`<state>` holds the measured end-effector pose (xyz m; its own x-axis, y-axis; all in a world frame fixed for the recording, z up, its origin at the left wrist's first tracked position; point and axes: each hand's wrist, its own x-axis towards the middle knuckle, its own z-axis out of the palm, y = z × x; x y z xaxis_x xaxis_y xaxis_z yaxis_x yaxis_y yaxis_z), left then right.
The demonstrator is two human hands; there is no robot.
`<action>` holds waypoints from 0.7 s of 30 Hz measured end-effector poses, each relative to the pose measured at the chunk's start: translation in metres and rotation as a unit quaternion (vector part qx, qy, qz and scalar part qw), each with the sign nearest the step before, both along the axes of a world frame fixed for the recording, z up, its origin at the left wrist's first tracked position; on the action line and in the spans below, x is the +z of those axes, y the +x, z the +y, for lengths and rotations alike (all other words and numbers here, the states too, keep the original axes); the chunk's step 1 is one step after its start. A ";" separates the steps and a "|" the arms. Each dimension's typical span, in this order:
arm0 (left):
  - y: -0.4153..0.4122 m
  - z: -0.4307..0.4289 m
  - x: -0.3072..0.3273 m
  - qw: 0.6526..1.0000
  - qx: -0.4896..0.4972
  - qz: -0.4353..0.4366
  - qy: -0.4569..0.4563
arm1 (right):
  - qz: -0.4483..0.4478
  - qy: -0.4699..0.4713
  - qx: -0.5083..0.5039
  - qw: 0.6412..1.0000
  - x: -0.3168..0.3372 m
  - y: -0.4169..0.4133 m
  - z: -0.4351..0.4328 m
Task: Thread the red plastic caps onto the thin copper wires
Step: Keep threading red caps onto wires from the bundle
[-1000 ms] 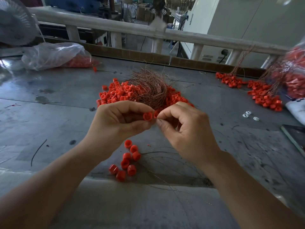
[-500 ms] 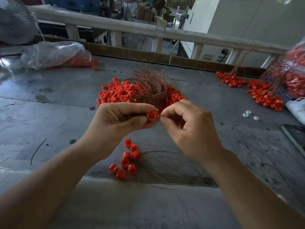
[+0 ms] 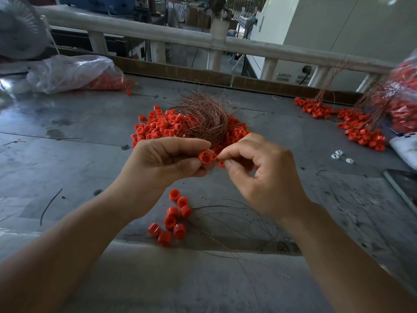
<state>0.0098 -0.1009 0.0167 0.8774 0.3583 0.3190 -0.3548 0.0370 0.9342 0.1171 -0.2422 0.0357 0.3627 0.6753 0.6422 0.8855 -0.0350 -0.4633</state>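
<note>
My worry is the wire end missing the cap or buckling as I push, since it is too fine for me to see. My left hand (image 3: 162,163) pinches one red cap (image 3: 206,157) between thumb and forefinger, above the table (image 3: 67,154), just before the loose cap pile (image 3: 158,127) and copper wire tangle (image 3: 203,118). My right hand (image 3: 261,177) pinches at the cap's rim; whether it grasps a wire I cannot tell. The cap is a short glossy ring, mouth towards me.

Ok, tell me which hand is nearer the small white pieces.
Right. The right hand sits left of the white pieces, bare table between them; the left hand is farther left, pinching a red cap.
</note>
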 end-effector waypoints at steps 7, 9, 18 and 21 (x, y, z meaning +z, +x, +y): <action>-0.001 0.003 0.002 0.994 -0.068 0.006 -0.082 | 0.184 -0.007 0.050 0.982 0.001 0.001 -0.001; -0.002 0.003 0.002 0.992 -0.079 0.014 -0.096 | 0.207 -0.021 0.059 0.976 -0.001 0.000 0.001; -0.002 0.004 0.002 0.986 -0.119 0.025 -0.116 | 0.235 -0.031 0.075 0.969 -0.006 0.002 0.003; -0.003 0.005 0.002 0.984 -0.130 0.019 -0.119 | 0.230 -0.056 0.097 0.967 0.001 0.007 0.000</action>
<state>0.0071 -0.0955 0.0185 0.9591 0.1815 0.2174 -0.2688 0.3413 0.9007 0.1244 -0.2420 0.0368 0.4528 0.8153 0.3610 0.5810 0.0374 -0.8130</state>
